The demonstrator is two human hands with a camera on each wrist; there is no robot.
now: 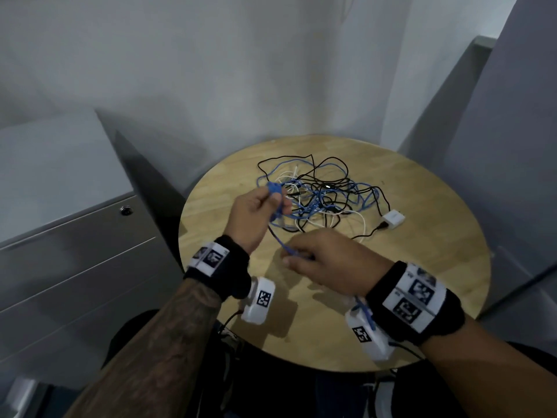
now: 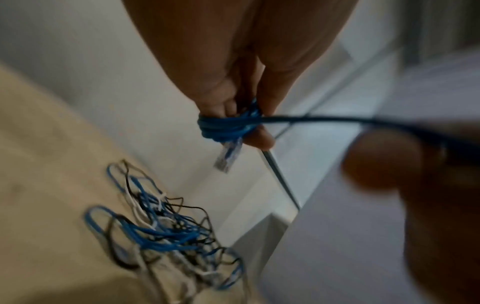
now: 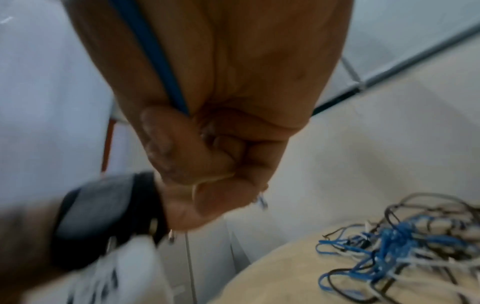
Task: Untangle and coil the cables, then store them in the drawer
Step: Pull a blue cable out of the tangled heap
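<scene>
A tangle of blue, black and white cables (image 1: pixel 319 196) lies on the round wooden table (image 1: pixel 422 251). My left hand (image 1: pixel 262 206) is raised over the table's left part and holds a small coil of blue cable (image 2: pixel 226 127) wound round its fingers, the clear plug (image 2: pixel 228 156) sticking out. From the coil the blue cable (image 1: pixel 275 236) runs down to my right hand (image 1: pixel 319 260), which grips it in a closed fist (image 3: pixel 207 160). The cable passes along the right palm (image 3: pixel 155 61) and hangs past the wrist.
A white charger block (image 1: pixel 393 219) with a black lead lies at the right of the pile. A grey drawer cabinet (image 1: pixel 75 251) with a lock (image 1: pixel 126 210) stands left of the table. Walls close in behind and to the right.
</scene>
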